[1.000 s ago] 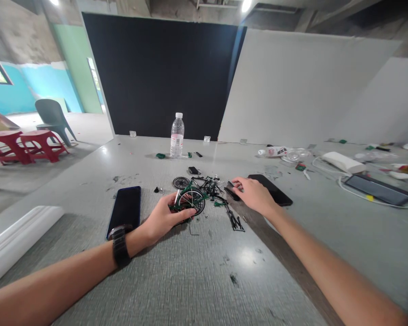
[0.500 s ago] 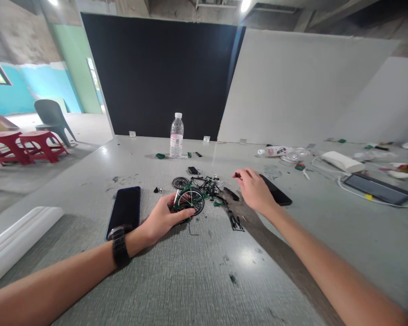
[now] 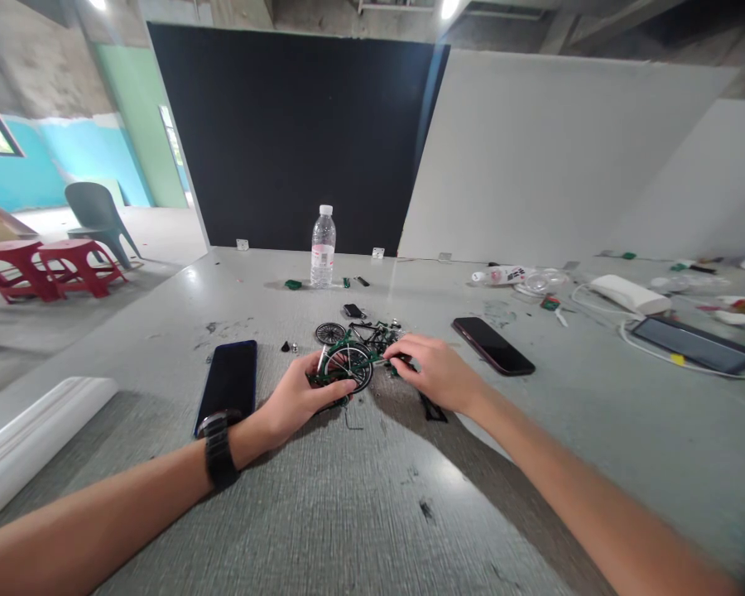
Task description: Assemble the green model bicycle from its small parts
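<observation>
A small green-and-black model bicycle (image 3: 348,364) with spoked wheels stands tilted in my left hand (image 3: 298,387), the thumb across the lower wheel. My right hand (image 3: 438,370) is closed in a pinch at the right side of that wheel. Something small and dark shows at its fingertips; its kind cannot be made out. Behind the held bicycle lie a loose spoked wheel (image 3: 330,334) and a cluster of dark bicycle parts (image 3: 378,334), partly hidden by my right hand. A black frame-like part (image 3: 433,409) lies under my right wrist.
A dark phone (image 3: 228,382) lies left, another phone (image 3: 493,345) right. An upright water bottle (image 3: 323,252) stands behind the parts. Small black pieces (image 3: 286,347) and a thin hex key (image 3: 353,427) lie nearby. A lying bottle (image 3: 502,275) and a white cabled device (image 3: 627,295) are farther right.
My right hand has moved left and toward me, from beside the right phone to the model bicycle's wheel. The right phone is now fully uncovered. My left hand stays where it was.
</observation>
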### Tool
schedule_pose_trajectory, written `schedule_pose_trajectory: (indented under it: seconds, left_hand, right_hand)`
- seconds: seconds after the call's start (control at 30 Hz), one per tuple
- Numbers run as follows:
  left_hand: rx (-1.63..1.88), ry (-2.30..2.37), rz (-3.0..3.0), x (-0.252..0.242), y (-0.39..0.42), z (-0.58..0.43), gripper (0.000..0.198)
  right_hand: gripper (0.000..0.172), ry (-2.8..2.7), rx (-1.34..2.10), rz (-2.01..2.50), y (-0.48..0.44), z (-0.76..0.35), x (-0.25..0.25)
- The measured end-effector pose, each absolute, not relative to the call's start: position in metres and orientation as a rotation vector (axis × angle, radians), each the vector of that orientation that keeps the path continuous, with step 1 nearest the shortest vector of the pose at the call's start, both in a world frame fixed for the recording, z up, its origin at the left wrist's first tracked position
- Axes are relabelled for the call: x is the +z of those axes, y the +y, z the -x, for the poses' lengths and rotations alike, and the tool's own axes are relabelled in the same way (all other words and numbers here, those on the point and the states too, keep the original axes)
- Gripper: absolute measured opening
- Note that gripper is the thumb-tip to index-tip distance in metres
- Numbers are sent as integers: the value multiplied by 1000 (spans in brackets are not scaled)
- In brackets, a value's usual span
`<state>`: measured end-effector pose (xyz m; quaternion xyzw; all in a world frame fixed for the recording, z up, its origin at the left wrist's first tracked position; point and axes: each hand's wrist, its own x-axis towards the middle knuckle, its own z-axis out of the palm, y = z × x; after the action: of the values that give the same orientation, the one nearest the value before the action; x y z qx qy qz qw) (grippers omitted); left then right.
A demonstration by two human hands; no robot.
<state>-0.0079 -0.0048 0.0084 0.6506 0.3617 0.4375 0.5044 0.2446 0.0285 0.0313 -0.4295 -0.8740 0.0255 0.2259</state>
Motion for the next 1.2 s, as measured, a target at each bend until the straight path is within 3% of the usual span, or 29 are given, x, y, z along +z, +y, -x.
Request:
schedule_pose_trajectory:
  seconds: [0.57,0.8,1.2]
  left_hand:
    - [1060,886,-1521,5,-3,8,33]
    - [1067,890,-1516,7,-4,8,30]
    - [1081,887,-1495,7,-4,7,30]
  right_hand:
    - [28,-2360,-312,1458,39,-265,29]
    - [37,-2442,-195,1335,35,-257,36]
    - [28,-2609,26,1168,13,-235,43]
